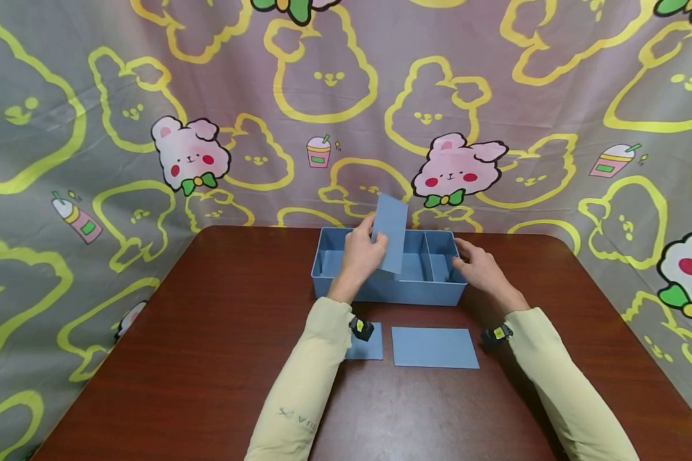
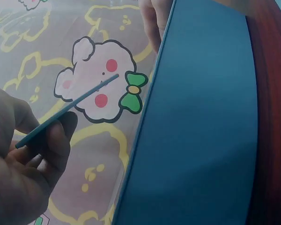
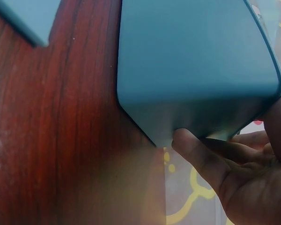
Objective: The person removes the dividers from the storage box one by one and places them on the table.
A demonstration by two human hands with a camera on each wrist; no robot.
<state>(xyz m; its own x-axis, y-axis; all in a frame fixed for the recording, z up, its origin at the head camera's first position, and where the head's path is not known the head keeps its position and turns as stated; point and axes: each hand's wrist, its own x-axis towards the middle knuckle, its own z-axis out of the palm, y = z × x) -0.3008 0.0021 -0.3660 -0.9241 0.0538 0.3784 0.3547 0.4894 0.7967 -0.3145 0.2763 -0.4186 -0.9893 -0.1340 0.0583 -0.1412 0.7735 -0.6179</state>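
My left hand [image 1: 363, 255] pinches a thin blue-grey rectangular panel [image 1: 393, 227] between thumb and fingers, holding it upright and tilted above a long blue-grey box [image 1: 406, 293]. In the left wrist view the panel [image 2: 70, 110] appears edge-on, apart from the box's long side wall [image 2: 201, 117]. The box has upright dividers [image 1: 428, 257] that part it into compartments. At its right end, my right hand [image 1: 486, 272] grips the end wall. The right wrist view shows one fingertip [image 3: 182, 137] against the outside of that end, with another digit at the rim.
Two flat blue-grey panels lie on the table in front of the box: the right panel [image 1: 435, 347] in full view, the left panel [image 1: 369, 349] partly under my left sleeve. The brown wooden table [image 1: 230, 301] ends at a patterned curtain [image 1: 254, 211] behind the box.
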